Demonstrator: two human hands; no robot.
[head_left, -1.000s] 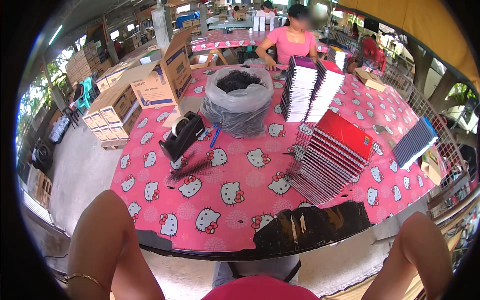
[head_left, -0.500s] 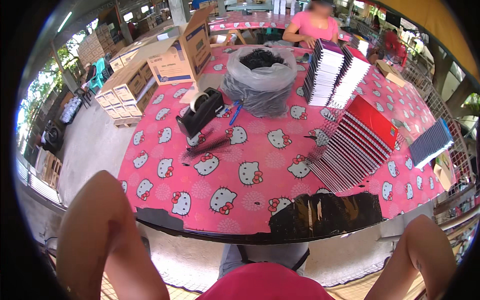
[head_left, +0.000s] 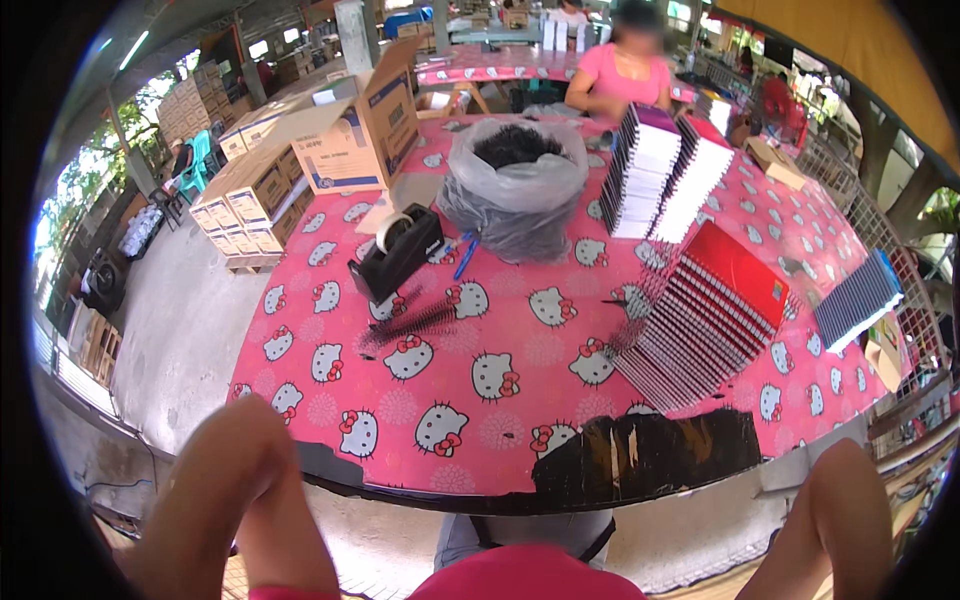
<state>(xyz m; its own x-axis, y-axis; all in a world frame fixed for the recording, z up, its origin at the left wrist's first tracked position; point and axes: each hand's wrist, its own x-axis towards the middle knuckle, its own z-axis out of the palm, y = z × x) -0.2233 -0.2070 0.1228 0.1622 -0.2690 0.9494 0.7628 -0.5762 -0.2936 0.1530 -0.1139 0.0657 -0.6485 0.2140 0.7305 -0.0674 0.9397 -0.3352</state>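
Only my two bare arms show, bent and raised at the lower corners: my left arm (head_left: 240,500) and my right arm (head_left: 840,520). Both hands are out of the picture, and neither arm touches the table. In front of me is a table under a pink cartoon-cat cloth (head_left: 500,380). On it are a black tape dispenser (head_left: 400,255), a black binding coil (head_left: 410,322), a blue pen (head_left: 465,255), a plastic bag of black coils (head_left: 515,185) and a fanned stack of red spiral notebooks (head_left: 700,315).
Two tall leaning notebook stacks (head_left: 660,170) stand at the back, with blue-covered ones (head_left: 858,300) at the right edge. An open cardboard box (head_left: 350,130) and stacked cartons (head_left: 250,195) stand at the left. A person in a pink shirt (head_left: 625,70) works across the table. The cloth's front edge is torn dark (head_left: 640,455).
The view has shifted slightly over the table. Both my arms stay raised at the lower corners. Nothing on the table has moved.
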